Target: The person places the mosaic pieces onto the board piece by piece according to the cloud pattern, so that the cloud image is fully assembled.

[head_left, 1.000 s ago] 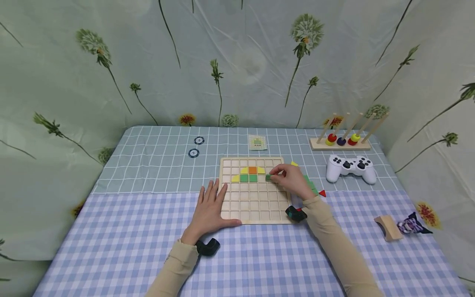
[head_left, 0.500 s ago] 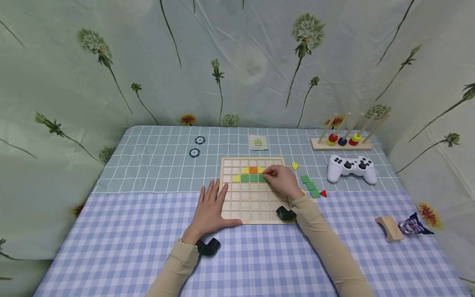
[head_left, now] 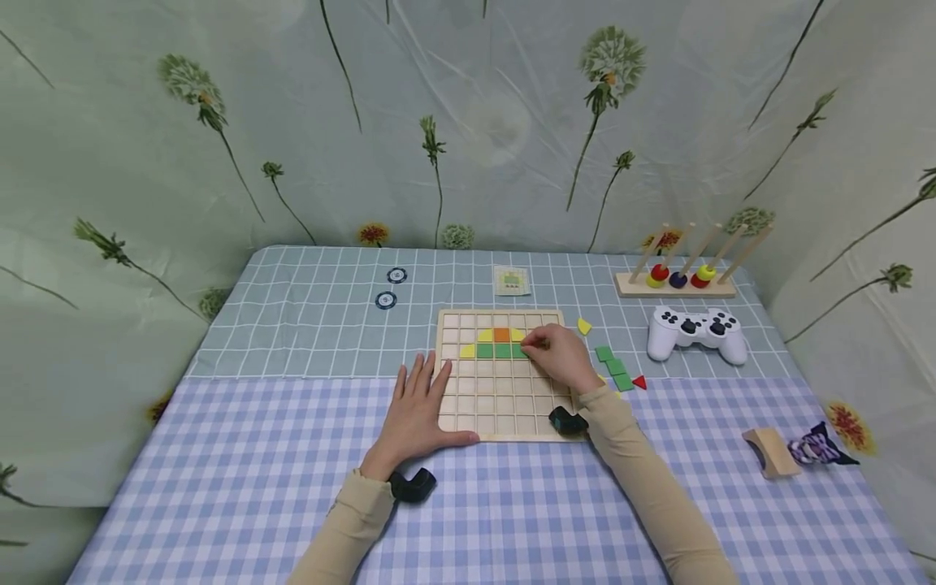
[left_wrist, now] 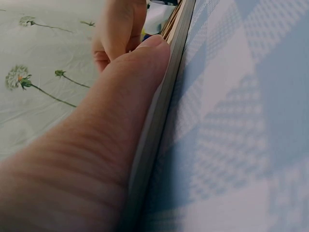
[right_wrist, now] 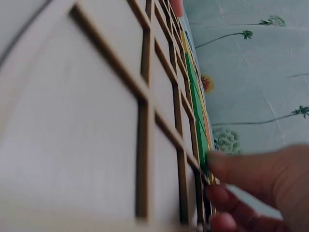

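Observation:
A wooden grid board (head_left: 504, 405) lies flat on the table in front of me. Spread along its left edge, my left hand (head_left: 417, 413) rests with straight fingers, its thumb at the near edge. My right hand (head_left: 561, 359) is over the upper right of the grid, thumb and fingertips pinching a green square tile (head_left: 518, 351) at the end of a green row. Other green tiles (head_left: 486, 351) fill that row, with a yellow tile (head_left: 468, 352) at its left. An orange tile (head_left: 501, 335) sits above, between yellow pieces. In the right wrist view, my thumb meets the green tile's end.
Right of the board lie loose green tiles (head_left: 616, 367), a yellow piece (head_left: 584, 326) and a red triangle (head_left: 639, 382). Farther out are a white game controller (head_left: 695, 333), a peg stand (head_left: 676, 286) and a wooden arch block (head_left: 771, 453). A pattern card (head_left: 512, 281) and two chips (head_left: 386, 301) lie behind.
My right hand has carried the green tile leftward to the end of the green row, then stayed there. The left hand has not moved on the board.

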`<state>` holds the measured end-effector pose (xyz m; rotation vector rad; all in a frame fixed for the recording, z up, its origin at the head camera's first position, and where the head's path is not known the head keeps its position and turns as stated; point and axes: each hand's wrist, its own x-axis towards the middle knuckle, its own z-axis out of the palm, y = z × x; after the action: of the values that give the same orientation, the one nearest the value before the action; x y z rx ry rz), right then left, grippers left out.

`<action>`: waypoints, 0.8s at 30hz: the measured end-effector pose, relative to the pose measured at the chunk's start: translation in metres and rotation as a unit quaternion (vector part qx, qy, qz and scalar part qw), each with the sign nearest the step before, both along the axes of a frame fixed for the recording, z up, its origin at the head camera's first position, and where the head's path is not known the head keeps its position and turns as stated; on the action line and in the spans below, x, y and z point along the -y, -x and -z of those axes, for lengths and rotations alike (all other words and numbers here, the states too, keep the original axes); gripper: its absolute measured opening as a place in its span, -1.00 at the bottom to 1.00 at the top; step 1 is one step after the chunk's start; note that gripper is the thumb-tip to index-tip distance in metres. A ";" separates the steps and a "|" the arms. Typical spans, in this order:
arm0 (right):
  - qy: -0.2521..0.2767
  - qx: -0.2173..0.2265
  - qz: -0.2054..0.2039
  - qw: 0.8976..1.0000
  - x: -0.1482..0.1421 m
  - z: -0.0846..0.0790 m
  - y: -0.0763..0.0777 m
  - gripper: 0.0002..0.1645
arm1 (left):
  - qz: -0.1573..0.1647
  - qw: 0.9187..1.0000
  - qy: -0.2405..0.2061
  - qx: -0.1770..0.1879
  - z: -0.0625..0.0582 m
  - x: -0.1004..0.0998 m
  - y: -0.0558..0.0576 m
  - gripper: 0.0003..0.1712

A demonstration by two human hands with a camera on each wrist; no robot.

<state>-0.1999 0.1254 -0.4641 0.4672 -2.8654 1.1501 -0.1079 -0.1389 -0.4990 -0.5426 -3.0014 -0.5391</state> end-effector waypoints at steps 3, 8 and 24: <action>0.006 0.001 -0.006 1.000 -0.010 -0.001 0.001 -0.92 | 0.002 1.000 0.000 0.008 -0.001 0.000 0.000 0.42; -0.012 -0.009 0.026 1.000 -0.031 -0.008 0.007 -0.84 | 0.003 1.000 -0.005 -0.002 -0.001 0.001 -0.001 0.42; -0.141 0.013 0.016 0.990 -0.073 -0.008 0.024 -0.56 | 0.001 1.000 0.002 0.001 -0.001 0.001 0.000 0.42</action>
<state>-0.2239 0.1983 -0.4557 0.4136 -3.0596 0.7543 -0.1076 -0.1394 -0.4981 -0.5455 -3.0040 -0.5334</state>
